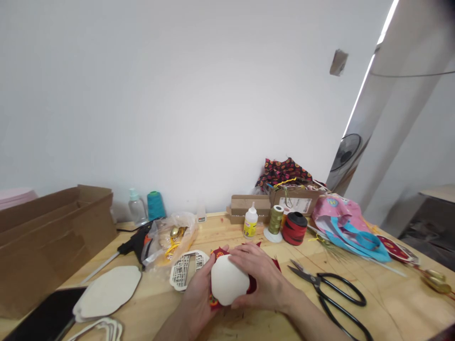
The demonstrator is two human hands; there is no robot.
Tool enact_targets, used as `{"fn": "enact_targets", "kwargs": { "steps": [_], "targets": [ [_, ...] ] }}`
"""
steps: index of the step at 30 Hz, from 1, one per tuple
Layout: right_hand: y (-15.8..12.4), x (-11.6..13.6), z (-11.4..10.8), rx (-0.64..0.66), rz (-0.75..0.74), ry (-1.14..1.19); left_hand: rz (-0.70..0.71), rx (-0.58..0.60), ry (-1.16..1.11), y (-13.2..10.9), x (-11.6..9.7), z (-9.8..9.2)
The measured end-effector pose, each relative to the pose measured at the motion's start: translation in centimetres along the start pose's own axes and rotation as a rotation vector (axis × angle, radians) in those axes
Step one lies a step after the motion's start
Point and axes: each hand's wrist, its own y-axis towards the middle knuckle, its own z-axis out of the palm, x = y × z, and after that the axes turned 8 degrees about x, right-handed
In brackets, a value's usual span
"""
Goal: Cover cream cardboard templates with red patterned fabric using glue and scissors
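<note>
Low over the front middle of the table, a white scallop-edged panel (230, 280) lies against red patterned fabric (218, 253). My left hand (199, 296) cups the panel and fabric from the left, its thumb along the edge. From the right, my right hand (261, 274) grips the same panel, fingers over its top edge and thumb at the bottom. The fabric shows around the panel's rim; its far side is hidden. Just left of my hands rests a cut-out lattice frame (189, 269).
Black-handled scissors (325, 284) lie at right. Behind stand a glue bottle (250, 221), olive thread (275, 220) and red thread (295, 228). At left are white panels (106, 292), a glue gun (137, 244), a phone (46, 315) and a cardboard box (57, 237).
</note>
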Motion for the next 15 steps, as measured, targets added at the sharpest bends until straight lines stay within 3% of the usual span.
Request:
{"fn": "enact_targets", "kwargs": {
  "steps": [7, 15],
  "targets": [
    [-0.02, -0.12, 0.20, -0.037, 0.014, -0.003, 0.011, 0.003, -0.030, 0.42, 0.13, -0.75],
    [0.08, 0.22, 0.14, -0.008, 0.067, 0.008, 0.013, -0.020, 0.015, -0.07, -0.17, -0.22]
  ]
}}
